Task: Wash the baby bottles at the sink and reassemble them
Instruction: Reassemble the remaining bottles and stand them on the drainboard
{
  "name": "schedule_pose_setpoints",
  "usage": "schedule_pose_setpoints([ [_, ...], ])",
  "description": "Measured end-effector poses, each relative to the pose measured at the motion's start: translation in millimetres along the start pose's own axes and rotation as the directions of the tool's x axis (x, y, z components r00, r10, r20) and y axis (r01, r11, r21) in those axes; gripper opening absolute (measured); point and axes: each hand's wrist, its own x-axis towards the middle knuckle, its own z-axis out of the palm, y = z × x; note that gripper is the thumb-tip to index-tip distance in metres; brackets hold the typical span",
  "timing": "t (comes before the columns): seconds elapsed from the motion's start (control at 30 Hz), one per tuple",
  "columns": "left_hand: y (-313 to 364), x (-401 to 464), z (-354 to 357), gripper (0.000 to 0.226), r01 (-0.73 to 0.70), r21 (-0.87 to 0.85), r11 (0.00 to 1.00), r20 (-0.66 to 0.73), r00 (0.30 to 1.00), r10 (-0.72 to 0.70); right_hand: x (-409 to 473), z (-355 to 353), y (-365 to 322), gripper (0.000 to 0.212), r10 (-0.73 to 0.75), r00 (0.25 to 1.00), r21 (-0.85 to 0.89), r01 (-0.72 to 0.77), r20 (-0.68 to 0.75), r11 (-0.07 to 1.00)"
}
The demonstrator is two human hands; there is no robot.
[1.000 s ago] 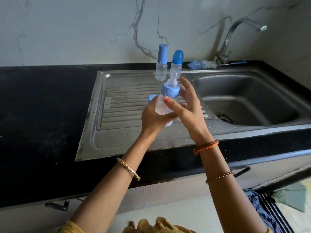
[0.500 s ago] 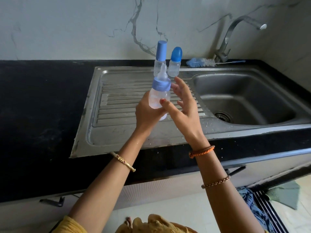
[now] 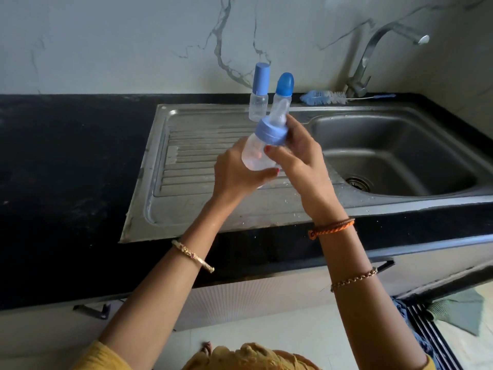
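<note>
Head view, single frame, read from left to right.

Black countertop point(image 3: 66, 161) fills the left side, with a steel sink unit set into it. The ribbed draining board point(image 3: 192, 166) forms the left part of the unit; water droplets are visible on its front edge.

Left hand point(image 3: 234, 174): fingers curled round the lower body of a clear baby bottle point(image 3: 257, 154), thumb lying across the front of it near the base. A gold bangle point(image 3: 192, 256) sits on the left forearm.

The bottle is held in the air above the draining board, tilted so that its top leans up and to the right. A blue screw collar point(image 3: 270, 132) sits on its neck with a translucent teat point(image 3: 279, 112) standing out of it; no cap over the teat.

Right hand point(image 3: 301, 153): fingers wrapped round the far side of the collar, thumb tip pressed on the bottle just under the collar. So both hands grasp the same bottle, the left low and the right high. An orange cord bracelet point(image 3: 332, 227) is on the right wrist, and a bead chain point(image 3: 353, 279) further down the forearm.

Behind the hands, at the back edge of the draining board, two capped bottles stand upright just beside each other: a pale-blue-capped bottle point(image 3: 259, 93) on the left, a darker-blue-capped bottle point(image 3: 284, 88) on the right, the latter partly hidden by the teat.

Further right, a blue bottle brush point(image 3: 326, 96) lies on the back ledge at the foot of the tap point(image 3: 373, 57). The basin point(image 3: 394, 156) below has its drain point(image 3: 358, 182) open to view.
</note>
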Motion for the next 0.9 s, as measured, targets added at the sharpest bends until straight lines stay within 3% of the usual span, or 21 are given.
schedule_pose_setpoints([
  [0.07, 4.0, 1.3, -12.3, 0.047, -0.019, -0.108, 0.994, 0.226, 0.973, 0.044, 5.5, -10.8, -0.3, 0.065, -0.028, 0.999, 0.044, 0.026, 0.038, 0.999],
  [0.13, 10.0, 0.3, -23.4, 0.037, -0.024, -0.225, 0.974, 0.497, 0.857, 0.136, 13.6, -22.2, -2.6, 0.072, -0.04, 0.979, 0.13, 0.014, 0.201, 0.991],
  [0.17, 10.9, 0.1, -26.0, 0.035, -0.022, -0.239, 0.971, 0.562, 0.812, 0.157, 16.4, -24.2, -4.0, 0.07, -0.041, 0.954, 0.153, -0.006, 0.296, 0.988],
  [0.2, 11.3, 0.8, -26.1, 0.034, -0.031, -0.228, 0.973, 0.563, 0.812, 0.158, 18.1, -22.5, -3.6, 0.064, -0.041, 0.938, 0.178, -0.022, 0.344, 0.984],
  [0.23, 10.3, 0.3, -22.9, 0.036, -0.044, -0.194, 0.98, 0.504, 0.853, 0.138, 18.3, -17.1, -1.2, 0.054, -0.029, 0.951, 0.193, -0.033, 0.308, 0.981],
  [0.3, 10.9, -1.8, -12.4, 0.041, -0.051, -0.03, 0.998, 0.272, 0.961, 0.057, 17.5, -1.5, 3.1, 0.034, 0.036, 0.998, 0.195, -0.046, 0.056, 0.98],
  [0.37, 12.2, -7.5, -3.2, 0.046, -0.012, 0.12, 0.993, 0.109, 0.994, -0.001, 15.3, 9.3, 8.7, 0.027, 0.044, 0.995, 0.174, -0.029, -0.087, 0.984],
  [0.4, 9.9, -8.1, -2.3, 0.047, -0.004, 0.108, 0.994, 0.107, 0.994, -0.007, 16.8, 9.4, 10.5, 0.03, 0.013, 0.998, 0.158, -0.002, -0.066, 0.987],
  [0.47, 6.2, -4.0, -11.2, 0.043, 0.01, -0.083, 0.997, 0.28, 0.96, 0.013, 20.9, -1.4, 10.3, 0.044, -0.078, 0.99, 0.186, 0.055, 0.117, 0.981],
  [0.53, 7.6, 2.8, -27.7, 0.036, 0.02, -0.254, 0.967, 0.531, 0.838, 0.122, 26.5, -14.0, 6.5, 0.055, -0.141, 0.937, 0.244, 0.063, 0.319, 0.968],
  [0.6, 8.2, 6.8, -34.4, 0.035, 0.021, -0.297, 0.955, 0.611, 0.772, 0.173, 30.1, -15.4, 4.9, 0.043, -0.147, 0.92, 0.248, 0.056, 0.364, 0.967],
  [0.7, 1.9, 7.9, -22.6, 0.037, 0.054, -0.217, 0.975, 0.484, 0.873, 0.059, 33.2, -2.9, 11.4, 0.019, -0.094, 0.983, 0.256, 0.052, 0.155, 0.965],
  [0.8, -11.5, 3.6, -3.2, 0.035, 0.07, -0.06, 0.996, 0.301, 0.952, -0.049, 33.0, 9.8, 23.1, 0.017, -0.036, 0.999, 0.254, 0.03, 0.018, 0.967],
  [0.9, -20.9, 0.1, 11.1, 0.039, 0.07, 0.181, 0.981, 0.143, 0.985, -0.097, 33.6, 22.2, 36.1, 0.027, 0.101, 0.985, 0.249, -0.064, -0.138, 0.966],
])
